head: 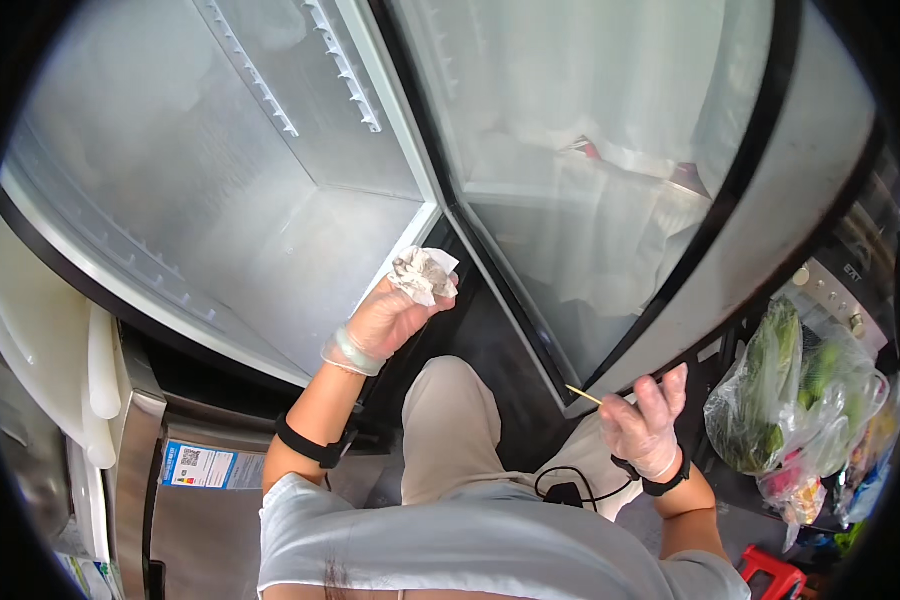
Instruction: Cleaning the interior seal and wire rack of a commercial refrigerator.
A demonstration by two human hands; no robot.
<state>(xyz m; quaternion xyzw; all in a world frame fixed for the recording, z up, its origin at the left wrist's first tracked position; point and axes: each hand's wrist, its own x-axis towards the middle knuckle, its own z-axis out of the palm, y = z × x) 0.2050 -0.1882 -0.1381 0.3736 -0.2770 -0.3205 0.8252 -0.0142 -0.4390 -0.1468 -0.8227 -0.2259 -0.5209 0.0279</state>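
Note:
A clear plastic glove covers my left hand (pixel 386 319), which holds a crumpled white tissue (pixel 421 276) marked with grey dirt. That hand is beside the front lower corner of an upright display refrigerator's cavity (pixel 322 232). Also gloved, my right hand (pixel 645 424) pinches a thin wooden stick (pixel 583 394) between thumb and finger, other fingers spread. The stick points toward the lower corner of the swung-out glass door (pixel 570 225). White shelf-support strips (pixel 345 67) with hooks run up the cavity wall. No shelves show inside.
Plastic bags of green vegetables (pixel 787 397) lie at the right near a knobbed appliance panel (pixel 844 300). A red plastic stool (pixel 772 574) is below them. At left stand a stainless-steel cabinet (pixel 210 532) with a label and white boards (pixel 37 352).

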